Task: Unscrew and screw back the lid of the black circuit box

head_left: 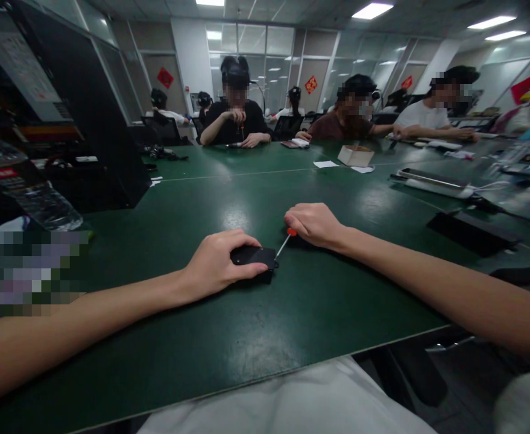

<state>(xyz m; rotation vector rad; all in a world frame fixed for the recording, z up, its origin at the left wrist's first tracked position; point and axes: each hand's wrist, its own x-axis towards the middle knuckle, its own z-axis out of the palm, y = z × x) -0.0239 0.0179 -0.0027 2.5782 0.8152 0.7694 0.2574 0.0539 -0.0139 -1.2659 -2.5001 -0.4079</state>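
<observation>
On the green table [187, 217], a small black box [253, 255] with screws in its top lies under my left hand [217, 262]. The thumb and fingers of that hand grip it from both sides. My right hand [312, 223] is closed around the red handle of a screwdriver [284, 244], most of the handle hidden in the fist. Its thin metal shaft slants down to the left, and the tip is at the right end of the box, by a small tab. Whether the tip sits in a screw is too small to tell.
A black computer case [79, 102] and a plastic water bottle [25, 175] stand at the left. Across the table sit people, one [235, 114] holding a screwdriver. Further off are a cardboard box [356, 155] and paper [325, 164]. Black and metallic devices [473, 232] with cables lie right.
</observation>
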